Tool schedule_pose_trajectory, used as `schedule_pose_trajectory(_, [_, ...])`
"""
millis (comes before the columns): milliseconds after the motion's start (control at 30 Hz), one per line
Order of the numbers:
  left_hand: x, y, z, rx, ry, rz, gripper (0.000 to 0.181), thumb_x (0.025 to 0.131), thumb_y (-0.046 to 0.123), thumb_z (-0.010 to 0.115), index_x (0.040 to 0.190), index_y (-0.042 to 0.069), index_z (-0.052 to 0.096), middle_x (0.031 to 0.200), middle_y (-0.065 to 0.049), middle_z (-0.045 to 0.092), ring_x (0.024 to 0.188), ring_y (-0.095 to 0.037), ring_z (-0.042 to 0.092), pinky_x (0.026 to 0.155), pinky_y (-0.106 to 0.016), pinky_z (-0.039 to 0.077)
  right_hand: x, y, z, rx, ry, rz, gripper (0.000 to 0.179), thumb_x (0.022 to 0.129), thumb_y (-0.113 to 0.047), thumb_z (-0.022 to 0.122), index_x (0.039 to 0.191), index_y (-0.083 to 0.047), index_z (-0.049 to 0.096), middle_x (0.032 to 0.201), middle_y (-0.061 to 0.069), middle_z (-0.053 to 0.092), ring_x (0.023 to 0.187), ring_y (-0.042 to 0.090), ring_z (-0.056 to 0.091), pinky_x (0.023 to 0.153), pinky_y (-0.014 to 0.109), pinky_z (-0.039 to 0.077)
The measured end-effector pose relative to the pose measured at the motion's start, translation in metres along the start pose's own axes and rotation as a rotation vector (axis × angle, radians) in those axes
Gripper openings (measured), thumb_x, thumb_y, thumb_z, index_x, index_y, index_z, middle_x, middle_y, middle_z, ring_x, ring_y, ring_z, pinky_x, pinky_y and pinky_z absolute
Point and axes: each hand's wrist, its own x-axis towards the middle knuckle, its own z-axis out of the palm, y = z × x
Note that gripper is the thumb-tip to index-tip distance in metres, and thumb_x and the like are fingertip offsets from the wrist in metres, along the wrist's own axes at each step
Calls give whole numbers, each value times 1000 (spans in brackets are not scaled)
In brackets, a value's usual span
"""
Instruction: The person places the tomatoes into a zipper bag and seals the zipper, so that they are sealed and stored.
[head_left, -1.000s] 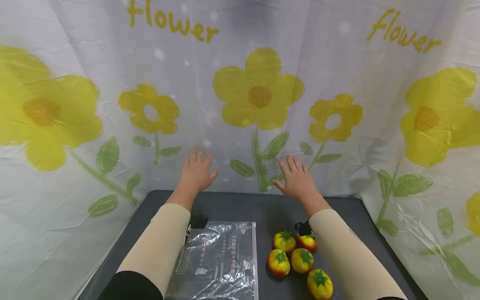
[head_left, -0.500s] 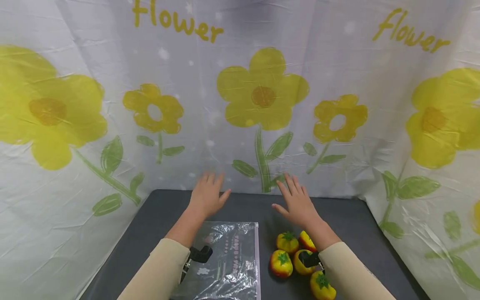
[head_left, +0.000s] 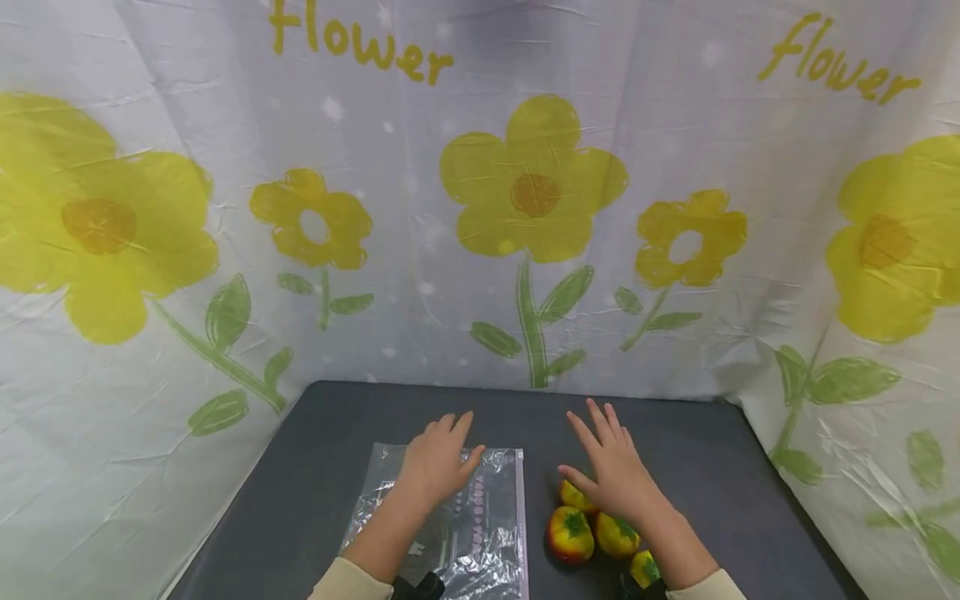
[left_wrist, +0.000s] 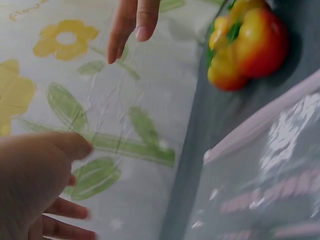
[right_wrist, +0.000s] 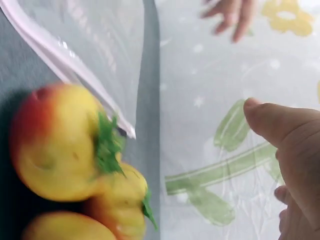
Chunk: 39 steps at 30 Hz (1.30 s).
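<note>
My left hand (head_left: 437, 468) is over the clear zip bag (head_left: 501, 517), fingers loosely extended and holding nothing. The bag lies flat on the dark table, its pale pink zip strip along the right side and pink print on the film. My right hand (head_left: 618, 473) hovers over several yellow-red, tomato-like fruits (head_left: 570, 535) with green leafy tops, and hides part of the group. Its fingers are spread, with nothing in them. In the right wrist view a fruit (right_wrist: 60, 145) appears large beside the bag's zip edge; the left wrist view shows clustered fruits (left_wrist: 262, 42) past the strip.
The dark grey tabletop (head_left: 300, 500) ends at the back against a white curtain (head_left: 420, 250) printed with yellow flowers. The curtain also runs along both sides. Black wrist cameras (head_left: 422, 586) sit near the light sleeves (head_left: 348, 581).
Both hands have drawn back from near the curtain toward the bag and the fruits. The left one now overlaps the bag, the right one the fruits. The bag and fruits have stayed put.
</note>
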Motion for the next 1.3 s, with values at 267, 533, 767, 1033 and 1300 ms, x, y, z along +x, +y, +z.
schedule_pose_trajectory(267, [-31,19,29,-154,-62,-23,33,95,33,67,112,6,71,106,-11,73,88,-26,72,68,-39,59,-28,-11,10,81,-56,38,81,95,-51,68,159,-13,37,166,24,15,150,53,8,108,77,20])
schedule_pose_trajectory(533, [-59,49,72,-412,-108,54,22,91,27,70,72,17,66,63,14,55,53,-1,43,49,-23,40,-58,-16,31,188,26,61,70,91,-41,75,148,-6,52,155,31,35,141,65,20,103,81,23])
schedule_pose_trajectory(767, [-69,65,101,-421,-243,-107,38,86,34,77,62,15,55,56,6,47,48,-12,44,47,-32,39,-69,-22,52,214,97,88,64,86,-37,81,137,-4,62,146,31,47,135,68,27,94,84,29])
schedule_pose_trajectory(1033, [-72,73,116,-252,-176,-205,44,78,41,81,61,10,55,57,-3,50,49,-21,50,48,-39,46,-76,-25,61,178,131,127,59,83,-37,83,131,-8,67,140,23,55,137,63,30,97,82,28])
schedule_pose_trajectory(1300, [-72,75,122,-302,-114,-221,32,71,29,70,53,13,49,50,1,42,44,-17,39,43,-38,36,-79,-29,63,183,140,114,52,84,-36,83,128,-11,70,138,16,59,137,61,34,99,79,32])
